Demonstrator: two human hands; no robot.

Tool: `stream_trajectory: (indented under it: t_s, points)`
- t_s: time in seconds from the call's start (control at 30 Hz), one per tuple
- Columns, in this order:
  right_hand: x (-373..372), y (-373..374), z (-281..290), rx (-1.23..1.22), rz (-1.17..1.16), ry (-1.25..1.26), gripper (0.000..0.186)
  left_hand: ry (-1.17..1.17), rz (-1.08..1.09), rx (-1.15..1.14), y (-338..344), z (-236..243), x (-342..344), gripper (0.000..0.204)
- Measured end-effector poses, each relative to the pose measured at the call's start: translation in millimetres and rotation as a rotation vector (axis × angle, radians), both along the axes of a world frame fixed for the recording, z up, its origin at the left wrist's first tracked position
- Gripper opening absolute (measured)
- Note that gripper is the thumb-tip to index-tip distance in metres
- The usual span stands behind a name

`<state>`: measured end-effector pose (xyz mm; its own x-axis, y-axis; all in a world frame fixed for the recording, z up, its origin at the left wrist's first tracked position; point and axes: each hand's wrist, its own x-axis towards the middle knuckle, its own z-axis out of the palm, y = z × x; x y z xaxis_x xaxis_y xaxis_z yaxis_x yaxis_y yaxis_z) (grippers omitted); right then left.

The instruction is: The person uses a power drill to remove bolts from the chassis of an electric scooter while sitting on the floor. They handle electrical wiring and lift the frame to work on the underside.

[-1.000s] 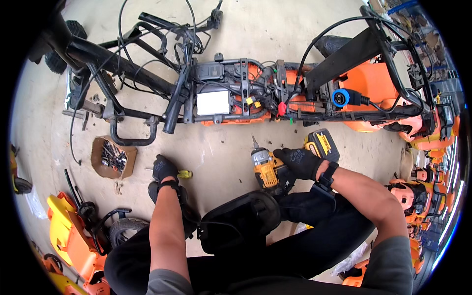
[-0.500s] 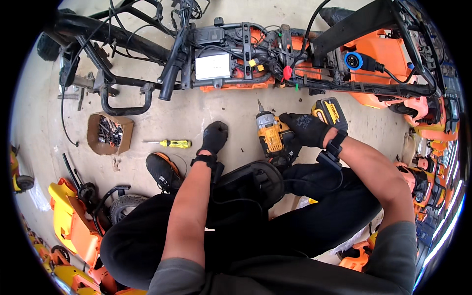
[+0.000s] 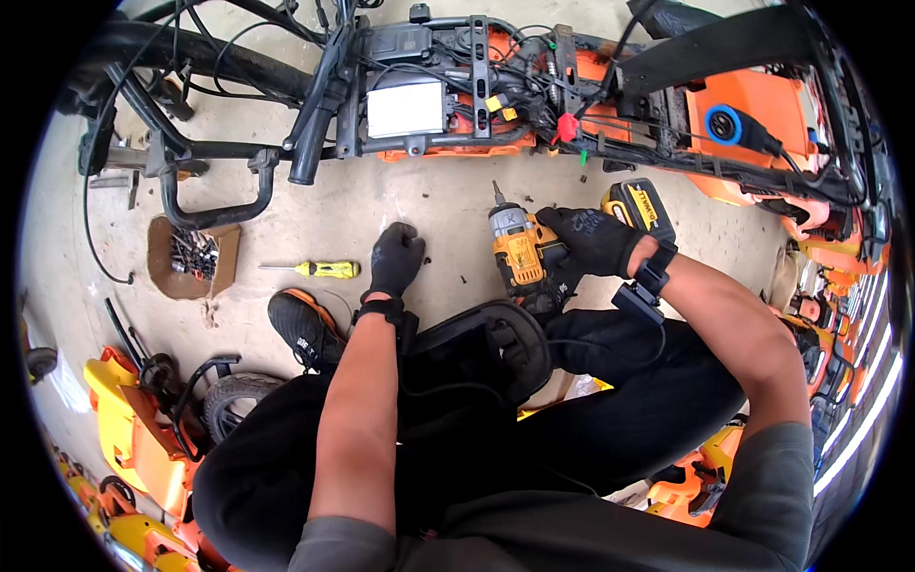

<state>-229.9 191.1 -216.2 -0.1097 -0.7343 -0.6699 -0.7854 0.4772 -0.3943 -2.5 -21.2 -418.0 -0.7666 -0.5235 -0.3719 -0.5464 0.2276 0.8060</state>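
Observation:
My right hand (image 3: 593,240), in a black glove, is wrapped round the grip of a yellow-and-black cordless impact driver (image 3: 518,250). A bit points from its nose toward the frame beyond. My left hand (image 3: 396,259), also gloved in black, hovers over the floor with its fingers curled in; whatever may be inside them is hidden. Left of that hand lies a yellow-handled screwdriver (image 3: 329,270). Farther left, an open cardboard box (image 3: 227,257) holds many small screws or bolts (image 3: 193,254).
A black vehicle frame (image 3: 229,153) with orange panels, cables and a white box (image 3: 406,110) spans the far side. A yellow-and-black battery pack (image 3: 637,208) stands beyond my right hand. Orange and yellow body parts (image 3: 143,429) crowd the left; more line the right.
The view has shifted slightly, so most things sit a little farther left and up. My left hand's fingers look a bit looser. My right hand keeps its grip on the impact driver.

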Motion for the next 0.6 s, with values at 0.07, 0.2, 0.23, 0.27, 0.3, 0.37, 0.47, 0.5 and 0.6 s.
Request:
stream_trajectory:
  t_s: [0.07,0.2,0.23,0.27,0.3,0.37,0.47,0.5,0.6]
  points:
    - [-1,-9,-3,-0.001,-0.015,-0.030,0.082,0.017,0.096,-0.043,-10,-8,-1,0.016]
    - [-3,-18,-6,-0.157,-0.064,-0.087,0.079,0.030,0.220,-0.098,-12,-21,-10,0.017]
    - [-3,-26,-7,-0.126,-0.075,-0.097,0.079,0.032,0.233,-0.084,-10,-25,-9,0.019]
    - [-1,-39,0,-0.105,-0.077,-0.104,0.079,0.017,0.242,-0.080,-12,-33,-2,0.022]
    - [1,-43,1,-0.181,-0.052,-0.095,0.078,0.003,0.218,-0.040,-11,-40,6,0.021]
    - [2,-63,22,-0.095,-0.090,-0.182,0.073,-0.059,0.279,0.324,-16,-21,3,0.021]
    - [5,-96,70,0.050,-0.139,-0.172,0.066,-0.127,0.535,0.992,-25,58,-20,0.022]
    - [7,-95,75,-0.018,-0.148,-0.175,0.063,-0.121,0.465,1.033,-33,81,-25,0.030]
    - [14,-106,106,-0.075,-0.166,-0.239,0.060,0.121,0.351,0.972,-49,155,-34,0.037]
